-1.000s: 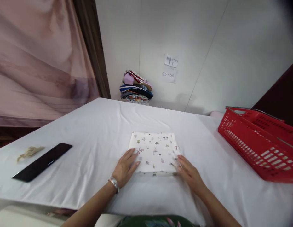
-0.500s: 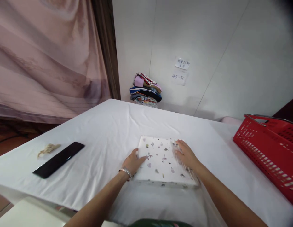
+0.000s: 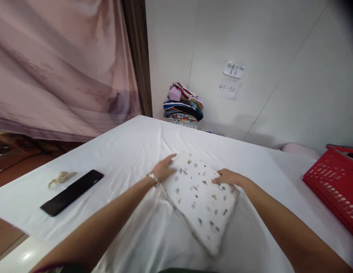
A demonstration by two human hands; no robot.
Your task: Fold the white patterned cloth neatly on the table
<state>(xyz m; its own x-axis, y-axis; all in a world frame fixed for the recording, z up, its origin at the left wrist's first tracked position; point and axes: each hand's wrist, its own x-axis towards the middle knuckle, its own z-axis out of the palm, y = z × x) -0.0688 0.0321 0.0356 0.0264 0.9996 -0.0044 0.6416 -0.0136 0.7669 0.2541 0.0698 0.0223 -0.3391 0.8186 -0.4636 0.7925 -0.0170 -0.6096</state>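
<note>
A folded white cloth (image 3: 197, 193) with small scattered prints lies turned at an angle on the white-covered table, one corner pointing toward me. My left hand (image 3: 164, 169), a silver bracelet at its wrist, grips the far left edge, with the fingertips at that corner. On the right side, my right hand (image 3: 229, 177) holds the other edge, thumb and fingers over the top near the right corner. The undersides of both hands' grip are hidden. The cloth is slightly blurred by motion.
A black flat slab (image 3: 72, 192), like a phone, and a crumpled beige scrap (image 3: 62, 177) lie at the left. A red basket (image 3: 333, 182) stands at the right. Stacked folded fabrics (image 3: 183, 104) sit by the wall, under paper notes (image 3: 233, 70). A pink curtain (image 3: 57, 64) hangs at left.
The folded cloth has been turned from square-on to a slant, its near corner now toward me. My left hand moved farther away along its edge. The whole view shifted slightly.
</note>
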